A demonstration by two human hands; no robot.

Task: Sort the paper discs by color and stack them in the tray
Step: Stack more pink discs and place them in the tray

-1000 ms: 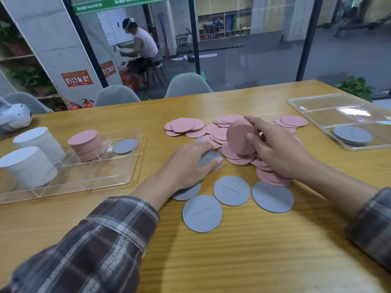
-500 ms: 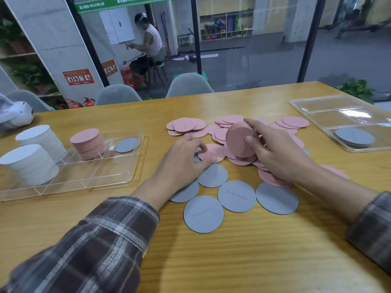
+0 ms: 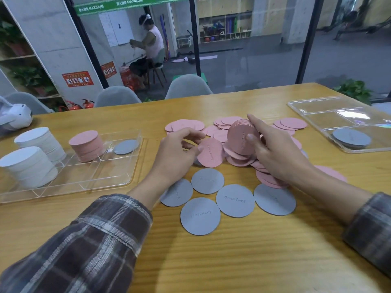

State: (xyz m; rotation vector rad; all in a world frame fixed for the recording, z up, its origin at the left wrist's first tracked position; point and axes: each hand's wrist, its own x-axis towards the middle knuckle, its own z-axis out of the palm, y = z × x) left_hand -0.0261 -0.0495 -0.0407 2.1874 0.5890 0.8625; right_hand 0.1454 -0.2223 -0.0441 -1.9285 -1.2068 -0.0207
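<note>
My right hand (image 3: 275, 153) grips a thick stack of pink discs (image 3: 242, 136), held on edge above the loose pink pile (image 3: 232, 123) at the table's middle. My left hand (image 3: 175, 153) pinches a single pink disc (image 3: 211, 154), lifted and tilted just left of that stack. Several grey discs (image 3: 234, 200) lie flat in front of both hands. The clear tray (image 3: 118, 178) on the left holds two white stacks (image 3: 29, 166), a pink stack (image 3: 86, 145) and one grey disc (image 3: 126, 146).
A second clear tray (image 3: 317, 115) at the far right holds a grey stack (image 3: 351, 138). A white device (image 3: 14, 116) lies at the table's left edge. Grey chairs (image 3: 188, 86) stand behind the table.
My left hand left the grey disc it pressed, moved up to the pile and lifted one pink disc toward the stack. My right hand kept the stack almost still.
</note>
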